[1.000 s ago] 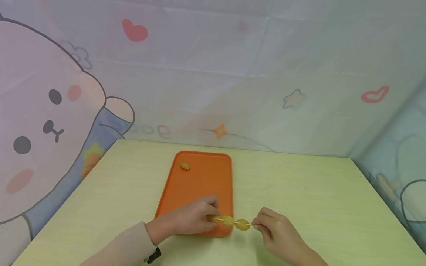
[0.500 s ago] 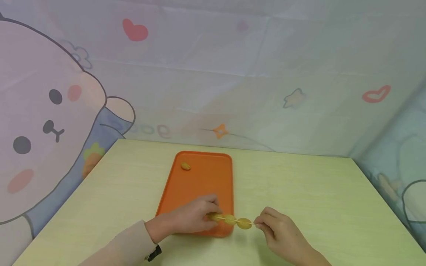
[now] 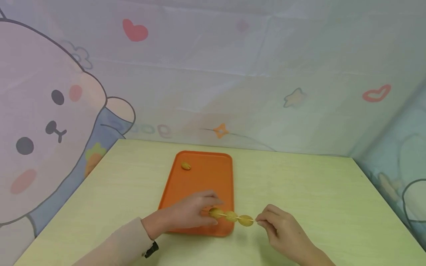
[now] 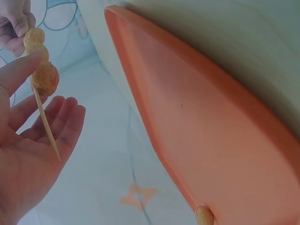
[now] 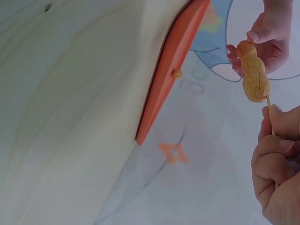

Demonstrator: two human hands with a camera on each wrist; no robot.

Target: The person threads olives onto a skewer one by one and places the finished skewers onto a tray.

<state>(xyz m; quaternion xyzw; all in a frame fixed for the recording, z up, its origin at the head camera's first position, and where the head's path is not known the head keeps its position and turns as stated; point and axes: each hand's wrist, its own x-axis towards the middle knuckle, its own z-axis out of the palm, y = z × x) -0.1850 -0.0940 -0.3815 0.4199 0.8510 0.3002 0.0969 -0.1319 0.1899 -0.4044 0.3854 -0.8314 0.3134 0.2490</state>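
Now uncurls the left hand point(image 3: 188, 212), spreading fingers around the leftmost of three threaded tan pieces point(image 3: 232, 219); pinches the skewer point(image 4: 46, 121) in the right hand point(image 3: 284, 231), apparently unaided, raised clear of the tray point(image 3: 206, 181).

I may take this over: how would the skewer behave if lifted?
The skewer should stay fairly stiff, since its bare tip looks straight. It's probably light: thin, held near one end by the right hand. Its rounded yellow pieces suggest it could roll if set down.
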